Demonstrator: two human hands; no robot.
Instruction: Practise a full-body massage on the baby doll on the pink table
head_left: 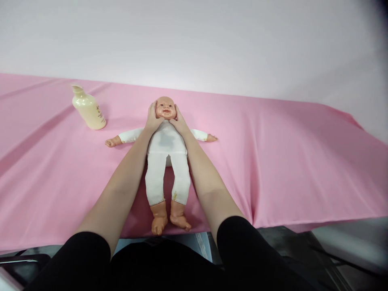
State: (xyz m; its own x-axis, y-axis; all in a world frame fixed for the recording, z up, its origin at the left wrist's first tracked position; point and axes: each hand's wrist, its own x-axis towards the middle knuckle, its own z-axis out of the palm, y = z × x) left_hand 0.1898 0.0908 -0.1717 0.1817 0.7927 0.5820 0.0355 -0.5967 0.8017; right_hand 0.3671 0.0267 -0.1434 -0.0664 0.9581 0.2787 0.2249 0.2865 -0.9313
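A plastic baby doll in a white cloth bodysuit (166, 151) is lying face up at the centre of the frame, its long axis running from the bare feet near the lower edge of the pink cloth up to the bald head in the upper middle, so the head is pointing away from the camera and the soles toward it. Its sleeved arms are stretching straight out to the left and right of the frame, ending in small bare hands. The left hand (153, 117) is resting against the left-of-frame side of the doll's head, fingers loosely open and curved along the cheek, with the thumb lying under the chin. The right hand (179, 122) is mirroring it on the right-of-frame side, fingers likewise spread and cupping the cheek rather than closing into a fist. Both forearms are lying bare beside the doll's trunk, with black sleeves at the lower edge. The smooth pink fabric table covering (287, 153) is showing long soft folds. A cream-coloured glossy plastic lotion bottle with a spout top (88, 108) is standing in the upper left of the frame, well apart from the doll.
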